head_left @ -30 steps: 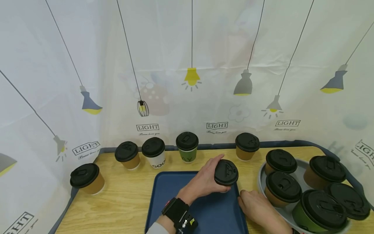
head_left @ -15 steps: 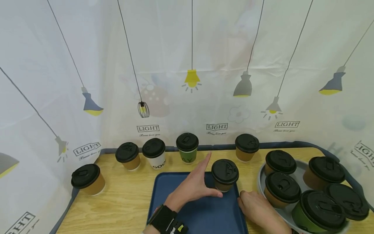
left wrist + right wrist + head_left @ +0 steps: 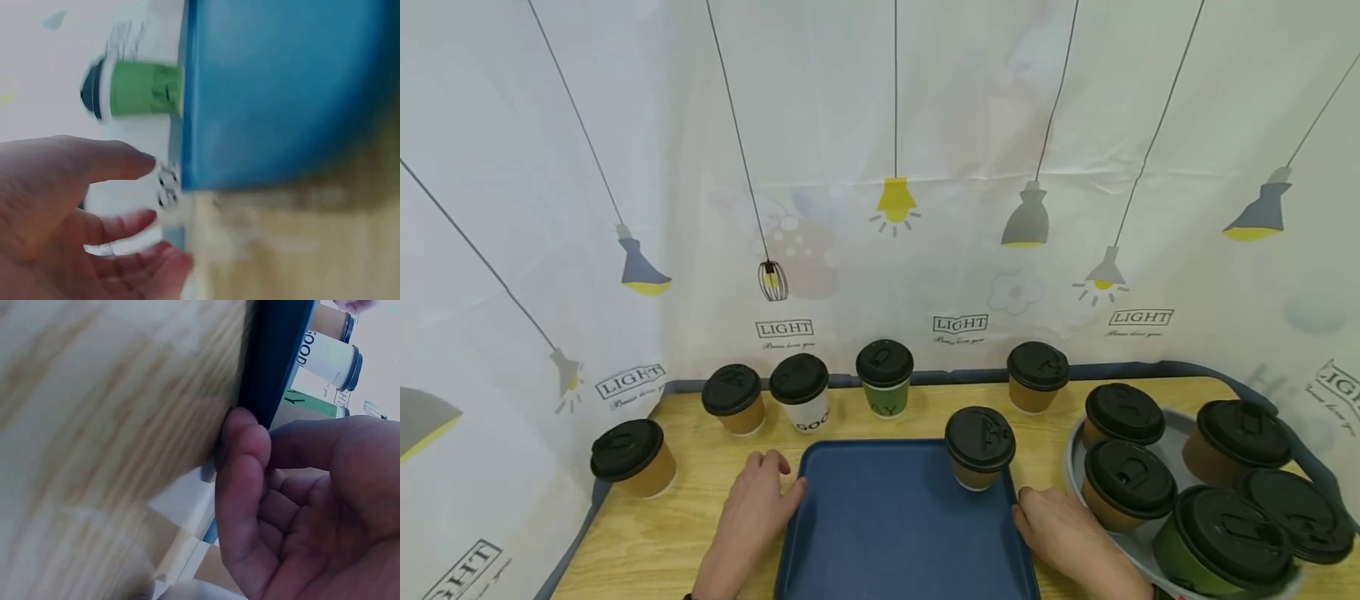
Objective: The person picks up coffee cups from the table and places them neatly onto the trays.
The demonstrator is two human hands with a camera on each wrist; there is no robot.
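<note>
One left hand [image 3: 752, 508], fingers loosely spread, is at the left rim of the blue tray [image 3: 898, 542]; the right hand [image 3: 1063, 529] pinches its right rim; a brown cup [image 3: 979, 446] stands in its far right corner, a green cup [image 3: 885, 387] beyond

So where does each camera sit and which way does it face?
Head: worn on the head, looking forward and down at the blue rectangular tray and lamp-printed white backdrop; left grip and right grip show.
Left wrist: worn there, facing past the left grip, which shows at left, toward the tray's corner.
Right wrist: worn there, facing the wood-grain tabletop and tray edge; the right grip shows, pinching that edge.
Shared: both wrist views catch the black-lidded green paper cup.
</note>
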